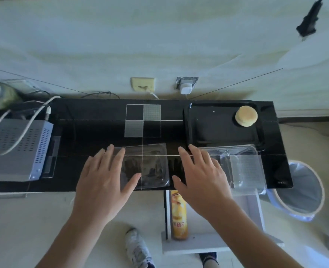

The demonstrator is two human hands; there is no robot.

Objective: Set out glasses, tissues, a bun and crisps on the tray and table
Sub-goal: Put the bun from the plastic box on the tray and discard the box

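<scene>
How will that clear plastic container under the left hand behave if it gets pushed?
The clear plastic container looks thin-walled and holds nothing I can see, so it is probably very light. On the glossy black table it would likely skid easily. Its walls may flex under the left hand.

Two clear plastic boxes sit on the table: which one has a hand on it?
The left box: the left hand lies flat over its left side. The right box, below the tray, is untouched.

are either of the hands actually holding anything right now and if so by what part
Nothing is held. The left hand lies flat, fingers straight, over the left part of a clear plastic container; the right hand is spread open beside it.
</scene>
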